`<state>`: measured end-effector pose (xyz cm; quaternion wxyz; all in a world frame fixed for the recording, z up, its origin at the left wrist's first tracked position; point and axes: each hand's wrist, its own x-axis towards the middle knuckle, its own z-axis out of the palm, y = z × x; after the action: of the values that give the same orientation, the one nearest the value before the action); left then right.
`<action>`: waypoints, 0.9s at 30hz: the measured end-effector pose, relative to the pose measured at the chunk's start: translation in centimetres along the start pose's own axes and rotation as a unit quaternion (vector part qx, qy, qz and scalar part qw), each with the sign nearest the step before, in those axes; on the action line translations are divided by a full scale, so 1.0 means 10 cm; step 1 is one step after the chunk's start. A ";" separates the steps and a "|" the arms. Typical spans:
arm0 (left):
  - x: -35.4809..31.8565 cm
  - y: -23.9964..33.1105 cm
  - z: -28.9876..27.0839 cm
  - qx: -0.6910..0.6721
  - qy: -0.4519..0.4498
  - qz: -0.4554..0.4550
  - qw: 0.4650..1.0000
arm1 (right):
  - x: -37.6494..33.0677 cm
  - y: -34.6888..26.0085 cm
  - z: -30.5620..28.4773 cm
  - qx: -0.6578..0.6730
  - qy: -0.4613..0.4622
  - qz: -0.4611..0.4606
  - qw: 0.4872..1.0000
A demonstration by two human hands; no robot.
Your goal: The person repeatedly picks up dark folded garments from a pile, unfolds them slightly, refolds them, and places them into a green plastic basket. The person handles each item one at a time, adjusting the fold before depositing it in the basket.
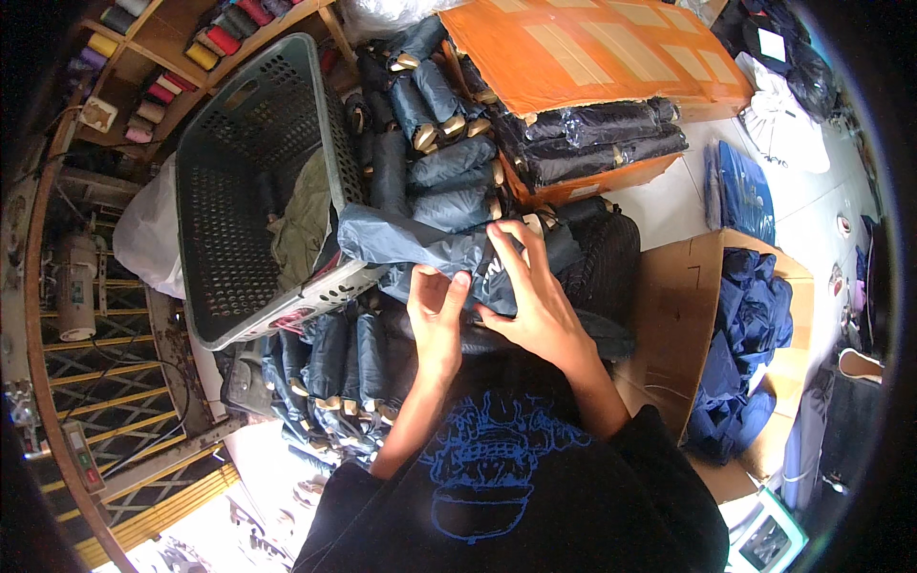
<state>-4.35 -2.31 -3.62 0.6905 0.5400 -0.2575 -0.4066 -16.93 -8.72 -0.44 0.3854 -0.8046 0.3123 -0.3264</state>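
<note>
A roll of thin blue-grey fabric (401, 241) lies across in front of me, its left end by the rim of a dark green plastic basket (336, 124). My left hand (439, 310) is curled at the roll's lower side, thumb and forefinger bent against the cloth. My right hand (537, 301) grips the right end between the thumb below and fingers above. A small white detail shows at that end, too unclear to name. Behind it lie several similar blue-grey rolls (457, 164), and more rolls (330, 353) are stacked below the basket.
Olive cloth (304, 224) lies in the basket. Beyond the rolls stands an orange-taped carton (592, 57) with dark wrapped bundles (602, 143). At right, an open cardboard box (669, 334) holds navy fabric (740, 353). Thread spools (222, 40) fill shelves at upper left.
</note>
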 end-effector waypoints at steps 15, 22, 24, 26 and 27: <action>-0.04 -0.02 0.10 0.084 0.048 -0.046 0.994 | -0.02 0.03 0.08 -0.122 0.005 -0.057 0.991; 0.00 0.03 0.08 -0.098 0.063 -0.097 0.988 | 0.01 -0.06 0.14 -0.162 -0.052 -0.081 0.982; 0.00 0.08 0.02 -0.084 0.085 -0.092 0.989 | 0.07 -0.11 0.01 -0.030 -0.054 -0.103 0.993; 0.01 0.06 -0.07 -0.096 0.077 -0.071 0.990 | 0.11 -0.11 -0.03 0.114 -0.032 -0.072 0.990; 0.01 0.05 -0.08 -0.123 0.078 -0.055 0.988 | 0.13 -0.10 -0.03 0.099 -0.051 -0.069 0.991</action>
<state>-3.49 -1.90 -3.40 0.7462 0.4940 -0.1211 -0.4294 -16.11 -9.27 0.91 0.4551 -0.7979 0.2025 -0.3395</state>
